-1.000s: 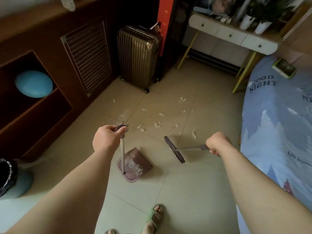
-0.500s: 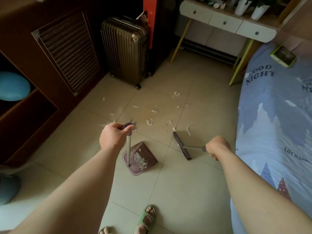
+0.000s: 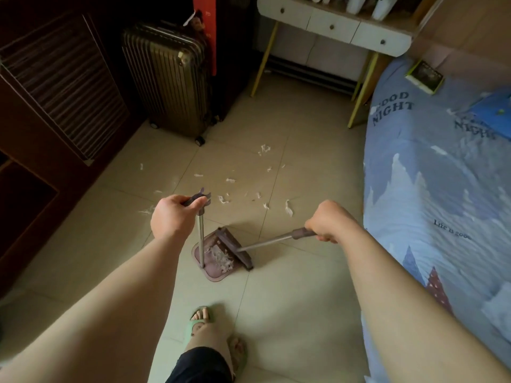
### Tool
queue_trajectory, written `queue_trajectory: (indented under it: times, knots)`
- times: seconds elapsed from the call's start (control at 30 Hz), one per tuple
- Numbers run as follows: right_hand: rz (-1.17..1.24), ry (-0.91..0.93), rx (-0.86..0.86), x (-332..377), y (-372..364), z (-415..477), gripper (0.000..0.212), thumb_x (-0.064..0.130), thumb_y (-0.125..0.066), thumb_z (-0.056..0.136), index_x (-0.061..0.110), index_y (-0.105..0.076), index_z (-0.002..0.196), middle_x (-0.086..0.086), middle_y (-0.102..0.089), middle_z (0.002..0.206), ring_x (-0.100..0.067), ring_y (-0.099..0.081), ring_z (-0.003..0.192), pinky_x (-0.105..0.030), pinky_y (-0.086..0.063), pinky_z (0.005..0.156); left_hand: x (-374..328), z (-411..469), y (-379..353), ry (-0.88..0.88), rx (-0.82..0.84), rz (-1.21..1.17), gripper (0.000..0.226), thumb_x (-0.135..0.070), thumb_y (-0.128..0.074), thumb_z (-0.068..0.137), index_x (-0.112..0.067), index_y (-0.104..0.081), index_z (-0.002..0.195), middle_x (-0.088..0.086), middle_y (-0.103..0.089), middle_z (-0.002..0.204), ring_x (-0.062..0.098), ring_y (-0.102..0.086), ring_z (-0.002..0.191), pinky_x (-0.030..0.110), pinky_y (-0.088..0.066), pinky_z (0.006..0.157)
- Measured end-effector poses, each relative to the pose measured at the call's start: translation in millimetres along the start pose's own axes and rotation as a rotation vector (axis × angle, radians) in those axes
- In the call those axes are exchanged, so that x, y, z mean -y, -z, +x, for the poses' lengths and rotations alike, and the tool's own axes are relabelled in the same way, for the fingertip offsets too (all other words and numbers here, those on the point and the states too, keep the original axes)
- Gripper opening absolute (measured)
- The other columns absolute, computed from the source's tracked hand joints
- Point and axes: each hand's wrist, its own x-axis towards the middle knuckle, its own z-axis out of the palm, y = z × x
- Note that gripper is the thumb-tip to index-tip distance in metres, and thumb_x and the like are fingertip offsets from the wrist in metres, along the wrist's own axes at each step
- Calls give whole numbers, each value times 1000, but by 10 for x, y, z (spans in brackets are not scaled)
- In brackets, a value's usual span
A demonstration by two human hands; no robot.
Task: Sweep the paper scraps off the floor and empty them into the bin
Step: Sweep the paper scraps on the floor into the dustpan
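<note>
Several white paper scraps lie scattered on the tiled floor just beyond the dustpan, and a torn, fluffy heap sits inside the pan — the broom head lies across its mouth. The left hand has its fingers curled round the dustpan's upright handle; the right hand grips the broom's handle. Open tiles run between the suitcase and dark cabinet on the left and the bed edge on the right.

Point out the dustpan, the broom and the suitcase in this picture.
dustpan [image 3: 214, 273]: head view, bare near corner of the pan.
broom [image 3: 235, 248]: head view, middle of its head bar.
suitcase [image 3: 166, 76]: head view, ribbed front panel.
</note>
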Motion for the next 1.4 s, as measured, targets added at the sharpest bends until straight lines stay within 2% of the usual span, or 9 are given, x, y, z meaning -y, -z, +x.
queue_trajectory:
  times: [0.17, 0.5, 0.67, 0.73, 1.07, 1.13, 1.2, 1.27, 1.4]
  knots:
    - [146, -87, -54, -219, 205, 30, 7, 13, -57, 76, 11, -56, 69, -2, -54, 37, -21, -49, 41, -22, -36, 49, -131, 107, -10, -7, 12, -5, 35, -56, -69, 81, -23, -79, 91, -1, -71, 74, 22, -65, 72, 25, -40, 56]
    - [390, -319, -236, -286, 98, 430, 8, 9, -62, 80, 8, -55, 75, -11, -66, 78, -29, -59, 67, -22, -37, 51, -678, 427, -128, -68, 80, 14, 23, -54, -70, 81, -33, -68, 74, -13, -61, 63, 16, -59, 66, 25, -42, 58]
    - [433, -389, -266, -120, 88, 705, 22, 9, -62, 88, 1, -63, 108, -18, -66, 111, -36, -64, 99, -29, -44, 72, -817, 747, -137, -94, 93, 43, 25, -56, -70, 80, -32, -70, 76, -9, -66, 68, 17, -63, 69, 24, -41, 57]
    - [431, -409, -251, -7, 91, 813, 22, 8, -60, 87, -1, -64, 107, -19, -66, 115, -37, -64, 103, -31, -45, 74, -863, 885, -138, -95, 101, 52, 25, -55, -70, 81, -31, -71, 76, -9, -65, 65, 14, -60, 63, 22, -38, 53]
    - [409, -349, -129, 781, -129, 1078, 11, 7, -59, 87, 2, -63, 96, -17, -68, 113, -33, -66, 99, -28, -44, 71, -918, 1295, -175, -124, 151, 115, 25, -51, -71, 81, -29, -70, 70, -2, -68, 67, 16, -60, 61, 25, -42, 57]
    - [394, -316, -101, 848, -124, 1082, 7, 6, -58, 84, 5, -54, 78, -15, -69, 103, -31, -64, 82, -26, -44, 66, -933, 1327, -162, -131, 158, 113, 25, -52, -71, 81, -28, -73, 74, -2, -69, 68, 18, -63, 64, 26, -43, 57]
    - [382, -300, -96, 832, -64, 1106, 6, 6, -59, 82, 7, -54, 79, -11, -67, 85, -29, -61, 71, -23, -43, 59, -956, 1358, -154, -132, 161, 111, 24, -52, -70, 82, -28, -76, 79, -4, -68, 66, 18, -63, 64, 25, -41, 55]
    - [369, -294, -126, 774, 63, 1100, 7, 7, -60, 81, 7, -54, 78, -8, -57, 68, -29, -59, 67, -23, -40, 55, -1009, 1383, -141, -134, 160, 102, 25, -52, -70, 82, -28, -77, 82, -7, -66, 65, 18, -62, 65, 24, -40, 54]
    - [371, -293, -157, 576, 242, 1020, 20, 12, -65, 83, 9, -49, 71, -6, -53, 65, -28, -56, 67, -26, -42, 58, -1159, 1370, -172, -144, 163, 82, 26, -53, -70, 82, -28, -76, 84, -4, -68, 68, 20, -65, 68, 26, -44, 57]
